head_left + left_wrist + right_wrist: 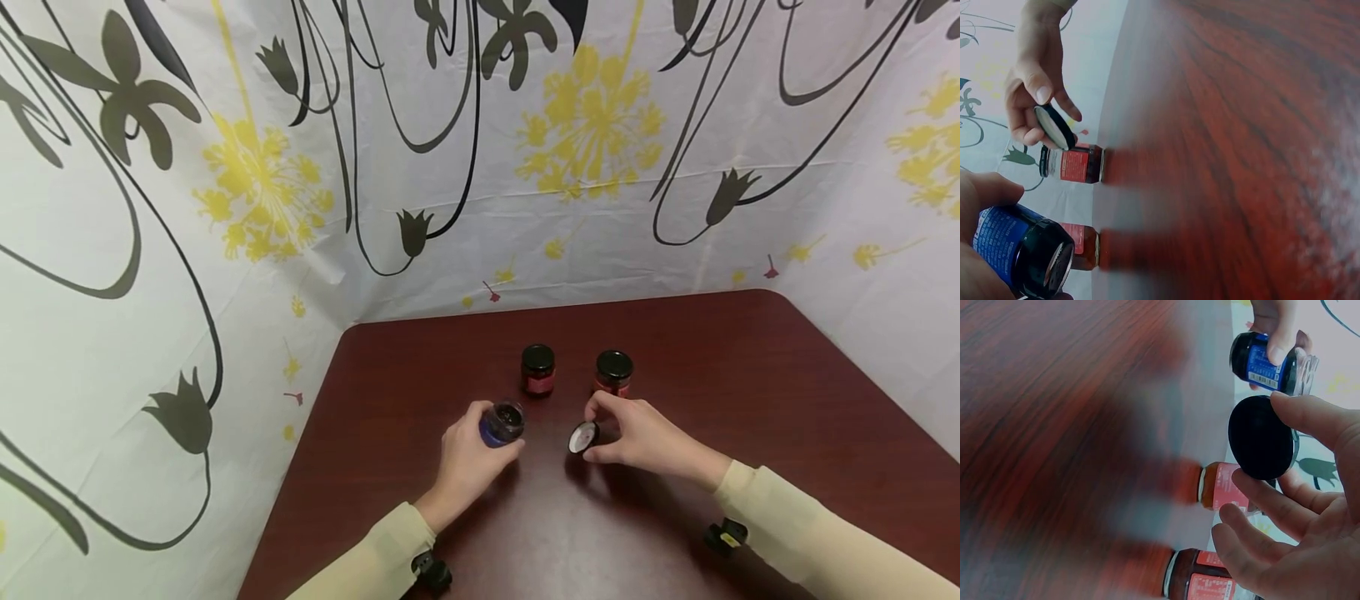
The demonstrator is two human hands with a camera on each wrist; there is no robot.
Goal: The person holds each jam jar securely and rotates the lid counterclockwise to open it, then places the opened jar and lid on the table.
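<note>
My left hand point(471, 457) grips a glass jar with a blue label point(501, 423), its mouth uncovered and dark contents showing inside. In the left wrist view the blue-labelled jar point(1019, 250) is held above the table, thumb and fingers around its side. To the right, my right hand point(637, 435) pinches a round black lid point(582, 437) by its rim, the pale inner face turned toward the jar. The lid's black top point(1261, 437) faces the right wrist camera. Jar and lid are apart, with a gap of table between them.
Two closed jars with red labels and dark lids stand behind the hands: a left jar point(538, 371) and a right jar point(613, 372), the latter just beyond my right fingers. The dark red wooden table point(420, 358) meets a flower-patterned curtain point(465, 250) at its back edge.
</note>
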